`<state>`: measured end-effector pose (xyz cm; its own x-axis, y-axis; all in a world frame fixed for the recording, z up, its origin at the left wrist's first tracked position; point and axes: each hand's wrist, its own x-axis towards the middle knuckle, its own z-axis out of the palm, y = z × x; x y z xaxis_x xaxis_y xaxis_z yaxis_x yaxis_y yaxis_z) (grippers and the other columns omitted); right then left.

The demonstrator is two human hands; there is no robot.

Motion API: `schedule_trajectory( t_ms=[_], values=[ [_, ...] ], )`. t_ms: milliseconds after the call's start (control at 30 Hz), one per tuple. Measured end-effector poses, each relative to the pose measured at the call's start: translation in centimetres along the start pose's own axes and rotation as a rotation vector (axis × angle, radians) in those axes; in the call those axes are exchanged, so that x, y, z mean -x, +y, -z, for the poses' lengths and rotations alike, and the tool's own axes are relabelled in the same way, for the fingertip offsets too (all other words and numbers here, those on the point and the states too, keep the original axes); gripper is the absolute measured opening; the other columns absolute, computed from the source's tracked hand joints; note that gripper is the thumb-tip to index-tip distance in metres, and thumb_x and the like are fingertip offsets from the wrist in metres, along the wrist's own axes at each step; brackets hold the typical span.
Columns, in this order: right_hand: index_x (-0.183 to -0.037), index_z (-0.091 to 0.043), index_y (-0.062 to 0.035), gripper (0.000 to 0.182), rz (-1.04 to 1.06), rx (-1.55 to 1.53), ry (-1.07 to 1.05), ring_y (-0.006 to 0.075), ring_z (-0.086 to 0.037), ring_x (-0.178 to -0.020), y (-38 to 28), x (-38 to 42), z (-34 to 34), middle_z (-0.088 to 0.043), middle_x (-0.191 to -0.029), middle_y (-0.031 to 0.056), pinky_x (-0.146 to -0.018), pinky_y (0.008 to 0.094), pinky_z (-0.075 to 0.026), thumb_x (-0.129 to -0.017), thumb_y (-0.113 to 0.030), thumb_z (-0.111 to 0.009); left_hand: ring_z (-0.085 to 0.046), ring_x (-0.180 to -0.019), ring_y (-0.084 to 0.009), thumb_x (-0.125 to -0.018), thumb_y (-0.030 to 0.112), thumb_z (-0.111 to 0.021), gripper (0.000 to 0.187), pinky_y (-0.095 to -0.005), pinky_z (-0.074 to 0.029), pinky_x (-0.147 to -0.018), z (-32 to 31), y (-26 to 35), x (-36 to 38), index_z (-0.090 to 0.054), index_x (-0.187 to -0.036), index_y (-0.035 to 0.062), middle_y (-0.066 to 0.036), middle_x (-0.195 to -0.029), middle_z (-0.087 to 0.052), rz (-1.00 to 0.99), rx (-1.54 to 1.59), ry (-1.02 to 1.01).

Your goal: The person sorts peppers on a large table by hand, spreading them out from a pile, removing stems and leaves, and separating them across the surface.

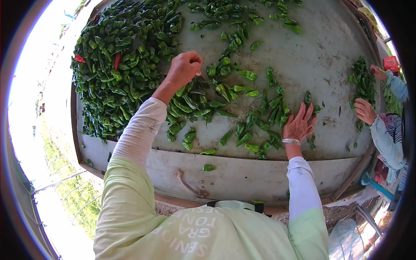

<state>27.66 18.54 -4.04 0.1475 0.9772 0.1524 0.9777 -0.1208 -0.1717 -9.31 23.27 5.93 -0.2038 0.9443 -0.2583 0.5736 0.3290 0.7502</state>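
My left hand is raised over the right edge of a big heap of green peppers, its fingers curled in; whatever they may hold is hidden. My right hand, with a silvery band at the wrist, lies palm down with fingers spread on the metal tabletop. Beside its thumb is a loose group of green peppers, and one green pepper sits just past its fingertips. Between my hands, more green peppers are scattered in small clusters.
Two red peppers, one of them upright in the heap, stand out at left. Across on the right, another person's hands work at a smaller pepper pile. A rope handle is fixed to the near panel. A red box is beyond the right edge.
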Motion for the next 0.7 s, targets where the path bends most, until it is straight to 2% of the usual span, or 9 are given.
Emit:
schedule_trajectory(
  t_ms=[100,167,333,433,500,533,600,633,700],
  values=[
    [-0.133,-0.036,-0.0205,0.059,-0.007,0.000,-0.011,0.0416,-0.022,-0.128,0.0,0.1,-0.1,-0.023,-0.145,0.0063,-0.095,0.0558,-0.027,-0.079,-0.021,-0.060,-0.060,-0.069,-0.0245,-0.071,0.003,-0.056,0.017,-0.0334,-0.047,-0.063,-1.6,-0.3,2.0,-0.063,-0.086,0.0037,-0.013,-0.073,-0.060,-0.128,-0.127,0.031],
    [-0.133,-0.036,-0.0206,0.059,-0.007,0.011,-0.010,0.0418,-0.022,-0.128,0.1,0.2,-0.1,-0.023,-0.145,0.0062,-0.095,0.0560,-0.027,-0.079,-0.021,-0.060,-0.059,-0.068,-0.0279,-0.071,0.003,-0.056,0.018,-0.0351,-0.047,-0.063,-3.4,-0.4,3.3,-0.063,-0.087,0.0050,-0.013,-0.078,-0.061,-0.501,-0.303,0.103],
    [-0.133,-0.035,-0.0209,0.060,-0.012,0.004,-0.020,0.0418,-0.022,-0.128,0.0,0.0,-0.1,-0.023,-0.145,0.0064,-0.095,0.0567,-0.027,-0.079,-0.021,-0.060,-0.058,-0.070,-0.0319,-0.071,0.004,-0.059,0.021,-0.0367,-0.047,-0.064,-4.9,-0.3,3.9,-0.065,-0.091,0.0059,-0.012,-0.083,-0.059,-0.440,-0.540,0.138],
    [-0.134,-0.034,-0.0223,0.059,-0.024,0.023,-0.007,0.0391,-0.025,-0.128,-0.2,0.2,0.1,-0.024,-0.145,0.0043,-0.095,0.0553,-0.028,-0.081,-0.020,-0.059,-0.059,-0.067,-0.0267,-0.072,0.007,-0.063,0.019,-0.0336,-0.047,-0.063,-4.5,-1.3,3.3,-0.067,-0.090,0.0058,-0.010,-0.081,-0.062,-0.471,-0.507,0.157],
    [-0.134,-0.034,-0.0225,0.058,-0.021,0.020,-0.005,0.0393,-0.025,-0.128,0.0,0.2,0.0,-0.024,-0.145,0.0044,-0.095,0.0554,-0.028,-0.081,-0.020,-0.059,-0.063,-0.070,-0.0261,-0.073,0.009,-0.065,0.016,-0.0341,-0.049,-0.064,-4.1,-0.9,3.7,-0.069,-0.088,0.0065,-0.010,-0.080,-0.065,-0.291,-0.181,0.142],
    [-0.134,-0.034,-0.0228,0.058,-0.018,0.014,-0.002,0.0394,-0.024,-0.128,0.0,0.2,0.0,-0.024,-0.145,0.0045,-0.095,0.0554,-0.028,-0.081,-0.020,-0.059,-0.063,-0.070,-0.0261,-0.073,0.009,-0.065,0.016,-0.0341,-0.049,-0.064,-4.0,-0.8,4.2,-0.069,-0.088,0.0065,-0.010,-0.080,-0.065,-0.289,-0.179,0.144],
    [-0.134,-0.035,-0.0230,0.057,-0.021,0.024,-0.007,0.0395,-0.024,-0.128,-0.1,0.2,0.1,-0.024,-0.145,0.0046,-0.095,0.0555,-0.028,-0.082,-0.021,-0.059,-0.063,-0.066,-0.0213,-0.073,0.007,-0.065,0.013,-0.0293,-0.049,-0.062,-3.6,0.5,6.3,-0.069,-0.085,0.0048,-0.011,-0.079,-0.067,0.038,0.056,0.147],
    [-0.134,-0.035,-0.0231,0.057,-0.028,0.033,-0.012,0.0397,-0.024,-0.128,-0.2,0.2,0.1,-0.024,-0.145,0.0047,-0.095,0.0556,-0.028,-0.082,-0.021,-0.058,-0.063,-0.066,-0.0213,-0.073,0.007,-0.065,0.013,-0.0293,-0.049,-0.062,-3.9,0.2,6.9,-0.069,-0.085,0.0048,-0.011,-0.079,-0.067,0.043,0.057,0.152],
    [-0.133,-0.035,-0.0223,0.057,-0.012,0.019,-0.009,0.0407,-0.023,-0.128,0.0,0.1,-0.1,-0.024,-0.145,0.0056,-0.094,0.0573,-0.028,-0.081,-0.021,-0.059,-0.051,-0.058,-0.0029,-0.076,0.008,-0.066,0.013,-0.0212,-0.045,-0.055,-5.1,-1.0,7.9,-0.069,-0.087,0.0038,0.001,-0.066,-0.062,-0.166,0.033,0.249]
  ],
)
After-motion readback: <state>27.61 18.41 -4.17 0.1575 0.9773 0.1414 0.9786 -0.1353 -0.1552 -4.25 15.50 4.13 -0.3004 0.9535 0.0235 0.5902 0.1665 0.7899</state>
